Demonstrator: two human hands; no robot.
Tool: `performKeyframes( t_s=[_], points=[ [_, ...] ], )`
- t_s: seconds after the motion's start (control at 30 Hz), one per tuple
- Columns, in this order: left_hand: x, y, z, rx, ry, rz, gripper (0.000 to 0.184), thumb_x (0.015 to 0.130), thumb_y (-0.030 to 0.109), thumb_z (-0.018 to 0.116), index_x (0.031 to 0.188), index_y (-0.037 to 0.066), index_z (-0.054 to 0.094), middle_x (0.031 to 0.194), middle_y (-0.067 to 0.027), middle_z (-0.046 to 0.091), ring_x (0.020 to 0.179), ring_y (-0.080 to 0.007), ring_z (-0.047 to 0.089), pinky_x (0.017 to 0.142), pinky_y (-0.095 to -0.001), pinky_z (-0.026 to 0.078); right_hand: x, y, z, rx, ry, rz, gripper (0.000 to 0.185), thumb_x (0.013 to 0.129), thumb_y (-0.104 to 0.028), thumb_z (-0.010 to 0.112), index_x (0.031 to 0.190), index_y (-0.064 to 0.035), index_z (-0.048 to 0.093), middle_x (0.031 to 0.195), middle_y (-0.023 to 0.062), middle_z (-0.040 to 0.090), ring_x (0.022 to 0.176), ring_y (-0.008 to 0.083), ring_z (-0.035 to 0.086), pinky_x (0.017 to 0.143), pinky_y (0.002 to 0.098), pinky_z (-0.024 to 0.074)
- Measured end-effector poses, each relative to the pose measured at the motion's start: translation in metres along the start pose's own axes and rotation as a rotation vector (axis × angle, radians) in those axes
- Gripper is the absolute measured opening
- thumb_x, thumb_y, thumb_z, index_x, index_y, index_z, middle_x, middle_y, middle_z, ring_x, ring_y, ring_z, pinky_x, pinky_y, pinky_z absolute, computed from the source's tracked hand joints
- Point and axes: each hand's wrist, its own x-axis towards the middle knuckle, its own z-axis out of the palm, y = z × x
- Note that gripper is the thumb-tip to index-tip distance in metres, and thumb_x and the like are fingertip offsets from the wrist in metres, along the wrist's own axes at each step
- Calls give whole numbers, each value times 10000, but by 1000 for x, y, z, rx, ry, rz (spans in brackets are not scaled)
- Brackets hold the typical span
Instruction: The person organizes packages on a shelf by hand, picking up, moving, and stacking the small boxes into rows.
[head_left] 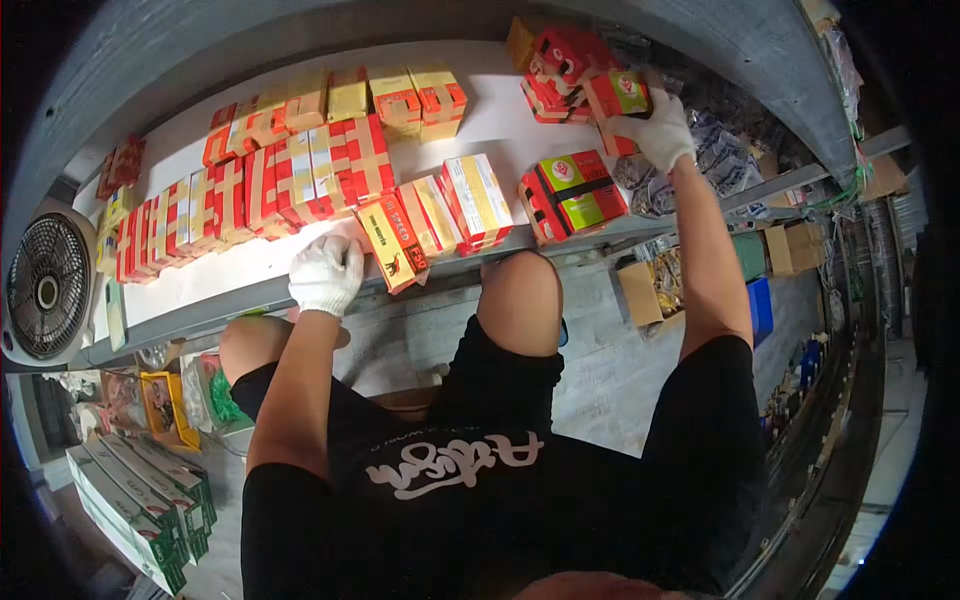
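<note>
While the right hand (657,135), in a white glove, grips a red box with a green label (606,100) at the right end of the white table (497,105), the left hand (327,274) is down by the front edge. The gripped box is right next to a small pile of red boxes (562,70), and I cannot tell if it touches them. The left hand has a white glove too. Its fingers are bent, and I cannot tell if they hold anything.

Just beside the left hand is an orange and red box (388,238) with a black animal on it. One end of it pokes out past the table edge. Farther right, near the front, is a bigger red box with black bands (570,195). A long row of red and tan boxes (240,195) runs to the left, with a second row (300,103) behind it. A round fan (47,290) is at the left end. Clear plastic bags (720,155) lie to the right of the right hand.
</note>
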Motion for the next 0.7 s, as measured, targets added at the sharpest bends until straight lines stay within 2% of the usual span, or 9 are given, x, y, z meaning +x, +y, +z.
performKeyframes(
  t_s=[0.17, 0.27, 0.4, 0.43, 0.47, 0.57, 0.63, 0.67, 0.7],
  points=[
    [-1, -3, 2, 3, 1, -13, 382, 972, 424, 607, 919, 80, 763, 965, -194, 755, 933, -392, 725, 886, -514, 568, -34, -11, -18, 220, -182, -70, 1056, 628, -310, 977, 1514, 35, 518, 1362, 199, 686, 1239, 279, 658, 1089, 381, 505],
    [0, -2, 3, -5, 25, 3, 379, 972, 420, 608, 917, 78, 763, 965, -186, 757, 929, -388, 728, 881, -513, 570, -68, -41, -8, 348, -432, 107, 1089, 633, -237, 973, 1563, 20, 468, 1408, 192, 669, 1276, 232, 631, 1089, 357, 499],
    [-1, -1, -4, -18, 6, 19, 360, 983, 423, 616, 936, 98, 765, 970, -177, 759, 899, -390, 730, 845, -510, 572, -84, -53, 16, -134, -355, 127, 1218, 620, -474, 949, 1669, -230, 381, 1469, 325, 543, 1336, 426, 595, 1125, 417, 483],
    [-2, -1, -6, -35, -6, 28, 358, 983, 421, 616, 932, 100, 766, 971, -176, 760, 898, -389, 731, 844, -509, 573, -81, -50, 16, -100, -407, 158, 1290, 574, -586, 931, 1685, -327, 329, 1491, 380, 462, 1330, 519, 561, 1146, 449, 466],
    [-2, -1, -6, -36, -3, 30, 358, 983, 421, 616, 932, 100, 766, 971, -176, 760, 898, -389, 731, 844, -509, 573, -81, -47, 18, -100, -404, 159, 1290, 574, -586, 931, 1685, -327, 329, 1491, 380, 462, 1330, 519, 561, 1146, 449, 466],
    [-1, -1, -4, -21, 7, 27, 360, 981, 419, 615, 924, 97, 766, 971, -177, 760, 890, -390, 731, 838, -510, 573, -83, -28, 27, -151, -338, 31, 1165, 707, -552, 891, 1680, -207, 352, 1439, 321, 550, 1282, 432, 614, 1102, 420, 496],
    [-2, -3, -3, -49, 23, 50, 370, 983, 419, 607, 924, 90, 766, 968, -183, 760, 887, -393, 732, 835, -515, 573, -86, -12, 29, 660, -179, 76, 982, 874, -572, 794, 1600, -12, 443, 1415, 258, 629, 1289, 349, 626, 1115, 381, 479],
    [-3, -3, -2, -54, 21, 49, 370, 983, 419, 607, 924, 90, 766, 968, -183, 760, 887, -393, 732, 835, -515, 573, -91, -4, 19, 741, 11, 141, 796, 991, -477, 717, 1534, 59, 490, 1326, 166, 690, 1181, 249, 650, 1042, 336, 509],
    [-2, -4, -1, -45, 28, 46, 375, 983, 419, 604, 924, 87, 766, 967, -185, 760, 887, -393, 733, 836, -516, 573, -103, 1, 15, 869, 93, 276, 761, 993, -490, 710, 1507, 41, 530, 1321, 158, 692, 1155, 233, 656, 1003, 335, 520]
  ],
)
